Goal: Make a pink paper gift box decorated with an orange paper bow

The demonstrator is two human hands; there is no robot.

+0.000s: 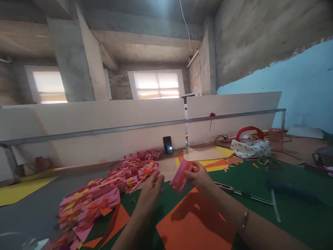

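Note:
My right hand [199, 175] pinches a looped strip of pink and orange paper [179, 176] at its right side, above the green mat. To the left of the strip and apart from it, my left hand [153, 184] is held with its fingers loosely stretched, nothing in them. Below my right hand lies a large orange sheet [195, 224]. A long heap of pink, orange and yellow paper pieces [104, 198] spreads out left of my left hand, with orange scraps [117, 222] at its near end.
A phone [168, 144] leans against the white board. Yellow and orange sheets [221, 163] lie behind my right hand. On the right are a knife-like tool [223, 186], a dark blue glue gun [288, 190], scissors [263, 160], a white patterned bag [251, 148] and a pinkish jug [276, 140].

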